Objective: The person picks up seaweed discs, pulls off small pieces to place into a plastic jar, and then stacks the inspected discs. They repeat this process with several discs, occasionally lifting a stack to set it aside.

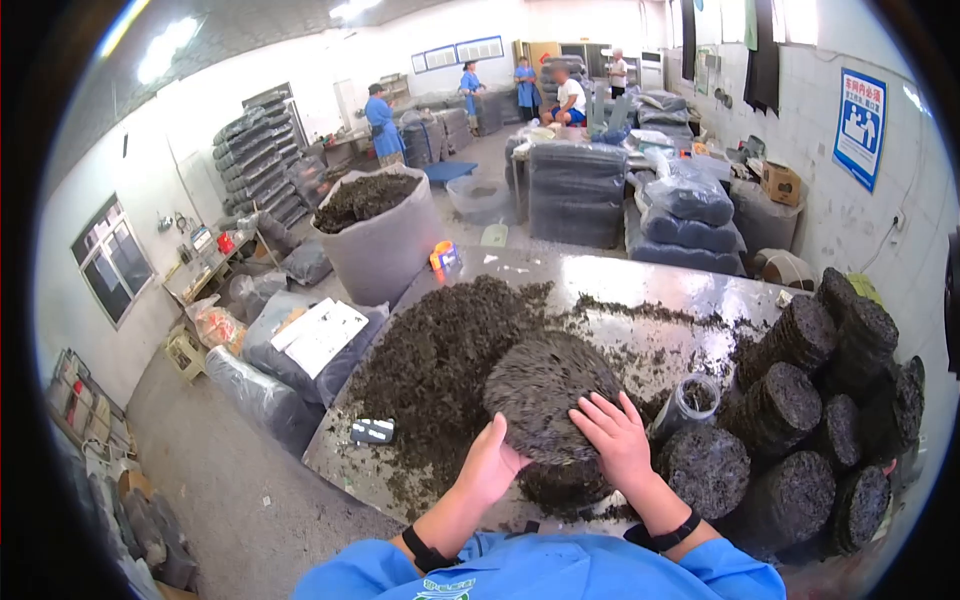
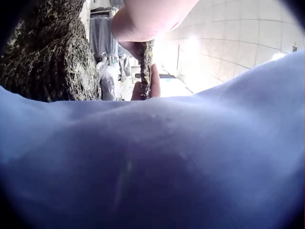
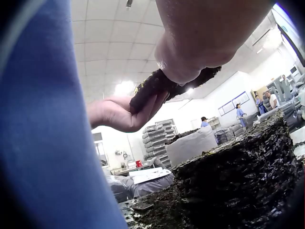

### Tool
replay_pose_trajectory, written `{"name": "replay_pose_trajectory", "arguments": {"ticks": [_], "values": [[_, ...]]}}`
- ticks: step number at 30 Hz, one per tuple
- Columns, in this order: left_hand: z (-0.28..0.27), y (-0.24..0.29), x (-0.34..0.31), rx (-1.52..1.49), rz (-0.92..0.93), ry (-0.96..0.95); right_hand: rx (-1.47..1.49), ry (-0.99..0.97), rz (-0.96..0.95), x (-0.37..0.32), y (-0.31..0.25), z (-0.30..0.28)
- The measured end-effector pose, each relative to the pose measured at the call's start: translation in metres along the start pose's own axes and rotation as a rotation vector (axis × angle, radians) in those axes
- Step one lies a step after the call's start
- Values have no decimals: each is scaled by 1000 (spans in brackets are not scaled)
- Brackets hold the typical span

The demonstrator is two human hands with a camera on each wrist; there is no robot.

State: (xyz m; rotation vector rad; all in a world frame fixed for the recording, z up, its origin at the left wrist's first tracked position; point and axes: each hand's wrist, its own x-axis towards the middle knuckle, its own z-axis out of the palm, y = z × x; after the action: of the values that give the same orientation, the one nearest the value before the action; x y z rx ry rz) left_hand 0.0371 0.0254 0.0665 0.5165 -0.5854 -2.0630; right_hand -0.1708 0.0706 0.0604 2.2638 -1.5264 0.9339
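A round, flat cake of dried dark seaweed is held between both hands, tilted, above the metal table. My left hand grips its lower left edge, with fingers under it in the right wrist view. My right hand holds the right edge, its fingers spread over the top face; the left wrist view shows digits on both sides of the thin cake edge. Below the cake, a seaweed stack is partly covered by it. A heap of loose seaweed lies to the left.
Several stacks of seaweed cakes crowd the table's right side, near a clear plastic container. A dark card-like object lies at the left edge of the metal table. Beyond stands a large seaweed sack; several people work farther back.
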Motion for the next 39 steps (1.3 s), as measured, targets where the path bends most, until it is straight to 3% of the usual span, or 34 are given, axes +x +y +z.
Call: {"name": "replay_pose_trajectory", "arguments": {"ticks": [2, 3, 5, 6, 8, 11, 13, 16, 21, 24, 25, 26, 30, 34, 37, 39], "values": [[-11, 0, 5, 105, 24, -95, 192, 40, 179, -2, 9, 2], [-12, 2, 7, 206, 66, -68, 183, 53, 171, 0, 10, 3], [-17, 3, 10, 365, 118, 40, 795, 85, 702, -2, 10, 4], [-20, 1, 12, 367, 119, 33, 792, 92, 701, -10, 14, 15], [-28, -3, 17, 429, 91, 192, 1361, 313, 903, -24, 27, 42], [-42, -15, 27, 382, 46, 164, 1528, 264, 1118, -20, 15, 27], [-21, -13, 22, 322, 29, 160, 1570, 209, 1282, -19, 9, 24], [-16, -15, 23, 244, 16, 166, 1719, 209, 1268, -12, -5, 12], [-13, -17, 25, 264, 32, 238, 1699, 108, 1279, -26, 10, 30], [-11, -19, 28, 215, 159, 259, 1664, 136, 1163, -13, 6, 19], [-13, -18, 30, 230, 189, 299, 1595, 19, 1070, -23, 19, 22], [-17, -17, 31, 226, 219, 302, 1590, 104, 950, -26, 24, 28], [-28, -17, 31, 221, 216, 371, 1378, 121, 976, -29, 37, 18], [-32, -24, 31, 245, 227, 374, 1477, 146, 1051, -22, 32, 18], [-22, -28, 28, 237, 161, 351, 1343, 98, 1204, -19, 27, 27], [-21, -28, 28, 223, 116, 329, 1408, 107, 1164, -17, 31, 30]]}}
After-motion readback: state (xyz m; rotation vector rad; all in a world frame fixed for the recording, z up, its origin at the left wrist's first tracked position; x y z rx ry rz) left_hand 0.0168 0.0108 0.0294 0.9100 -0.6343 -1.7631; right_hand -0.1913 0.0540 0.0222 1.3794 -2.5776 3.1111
